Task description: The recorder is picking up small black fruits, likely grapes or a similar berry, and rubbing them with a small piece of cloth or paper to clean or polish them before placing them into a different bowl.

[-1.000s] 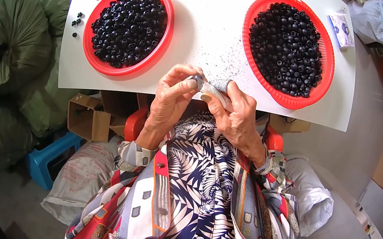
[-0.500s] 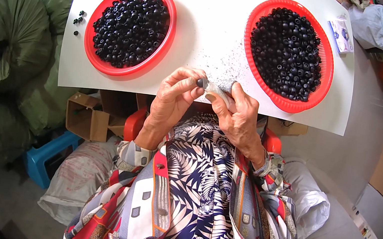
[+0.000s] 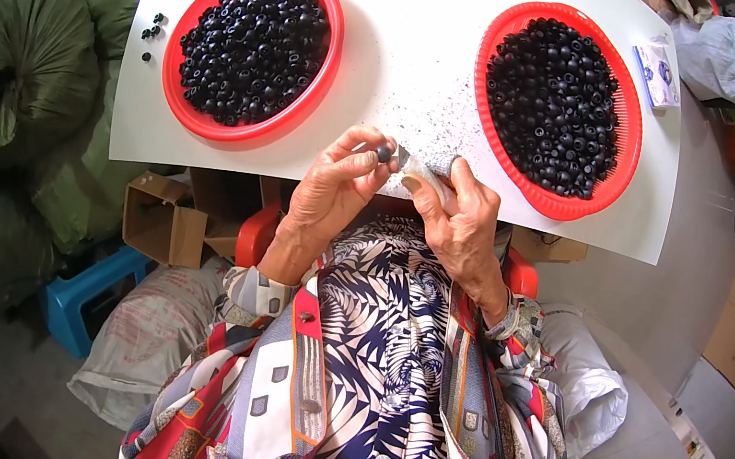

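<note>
The white tabletop point(image 3: 410, 32) is free between the red basin point(image 3: 334, 54) and slotted basket point(image 3: 550, 205).

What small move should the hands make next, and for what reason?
Perhaps the left hand should turn the round black piece slightly toward the white-wrapped tool: it pinches the piece close to the tool's tip, the right hand grips the tool, and dark specks on the white table suggest trimming.
</note>
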The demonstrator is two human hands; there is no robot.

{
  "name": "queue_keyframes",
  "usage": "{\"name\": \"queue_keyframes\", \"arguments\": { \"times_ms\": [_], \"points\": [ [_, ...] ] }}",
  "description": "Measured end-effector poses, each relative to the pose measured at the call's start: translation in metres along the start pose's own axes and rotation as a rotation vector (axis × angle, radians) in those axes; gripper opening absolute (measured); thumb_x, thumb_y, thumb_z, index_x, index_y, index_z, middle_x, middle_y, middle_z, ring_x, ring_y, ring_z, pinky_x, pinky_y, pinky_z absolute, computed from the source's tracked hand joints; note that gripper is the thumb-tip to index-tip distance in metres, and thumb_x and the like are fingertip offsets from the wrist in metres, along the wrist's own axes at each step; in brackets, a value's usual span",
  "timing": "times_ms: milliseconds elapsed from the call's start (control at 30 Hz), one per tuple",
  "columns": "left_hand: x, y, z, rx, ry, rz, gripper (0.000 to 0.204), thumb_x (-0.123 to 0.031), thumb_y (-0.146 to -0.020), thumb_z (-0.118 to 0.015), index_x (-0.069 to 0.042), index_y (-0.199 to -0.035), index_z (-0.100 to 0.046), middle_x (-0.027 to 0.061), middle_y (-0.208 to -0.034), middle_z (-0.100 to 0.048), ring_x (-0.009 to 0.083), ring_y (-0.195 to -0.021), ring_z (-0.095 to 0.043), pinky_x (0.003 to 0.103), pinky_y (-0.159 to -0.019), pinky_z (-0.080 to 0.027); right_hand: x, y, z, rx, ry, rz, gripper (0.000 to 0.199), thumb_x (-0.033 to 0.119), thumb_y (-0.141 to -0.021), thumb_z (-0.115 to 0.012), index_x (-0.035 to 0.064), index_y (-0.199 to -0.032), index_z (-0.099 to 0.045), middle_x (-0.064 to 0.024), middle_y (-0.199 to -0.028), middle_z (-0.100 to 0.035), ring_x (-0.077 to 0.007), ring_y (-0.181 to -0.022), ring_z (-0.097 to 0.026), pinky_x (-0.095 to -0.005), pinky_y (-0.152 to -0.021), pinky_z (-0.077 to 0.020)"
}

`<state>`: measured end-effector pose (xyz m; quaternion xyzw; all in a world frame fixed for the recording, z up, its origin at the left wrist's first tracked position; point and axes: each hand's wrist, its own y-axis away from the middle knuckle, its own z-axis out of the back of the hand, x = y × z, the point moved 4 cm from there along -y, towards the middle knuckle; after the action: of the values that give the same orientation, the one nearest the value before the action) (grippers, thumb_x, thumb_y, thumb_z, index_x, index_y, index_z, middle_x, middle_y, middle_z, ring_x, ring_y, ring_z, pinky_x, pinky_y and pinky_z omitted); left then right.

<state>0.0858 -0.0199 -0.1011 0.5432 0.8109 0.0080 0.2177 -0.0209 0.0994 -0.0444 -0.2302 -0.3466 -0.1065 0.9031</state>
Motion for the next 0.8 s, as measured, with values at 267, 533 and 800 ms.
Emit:
{"name": "queue_keyframes", "arguments": {
  "times_ms": [267, 533, 800],
  "points": [
    [0.002, -0.001, 0.005, -0.014, 0.002, 0.043, 0.017, -0.001, -0.088, -0.065, -0.003, -0.105, -0.064, 0.0088, -0.107, -0.063, 0.0139, -0.097, -0.061, 0.025, -0.085, -0.051, 0.007, -0.002, 0.001, 0.006, 0.005, 0.059, 0.028, 0.009, -0.078, -0.069, 0.0101, -0.106, -0.069, -0.0089, -0.076, -0.044, -0.0228, -0.057, -0.055, -0.0348, -0.044, -0.0436],
    [0.004, -0.001, 0.006, -0.011, -0.003, 0.036, 0.016, -0.002, -0.088, -0.065, -0.004, -0.105, -0.064, 0.0091, -0.108, -0.063, 0.0145, -0.098, -0.06, 0.026, -0.087, -0.05, 0.009, -0.003, -0.002, 0.007, -0.08, 0.01, 0.023, 0.012, -0.084, -0.067, 0.0126, -0.107, -0.069, -0.0089, -0.075, -0.044, -0.0245, -0.057, -0.054, -0.0367, -0.045, -0.0434],
    [0.005, 0.0, 0.007, 0.001, -0.006, 0.034, 0.016, -0.002, -0.088, -0.065, -0.004, -0.104, -0.065, 0.0093, -0.107, -0.063, 0.0151, -0.098, -0.06, 0.027, -0.086, -0.05, 0.009, -0.004, -0.002, 0.025, -0.123, -0.051, 0.019, 0.013, -0.086, -0.067, 0.0113, -0.105, -0.069, -0.0103, -0.075, -0.046, -0.028, -0.057, -0.056, -0.0394, -0.046, -0.0428]
  ]
}}
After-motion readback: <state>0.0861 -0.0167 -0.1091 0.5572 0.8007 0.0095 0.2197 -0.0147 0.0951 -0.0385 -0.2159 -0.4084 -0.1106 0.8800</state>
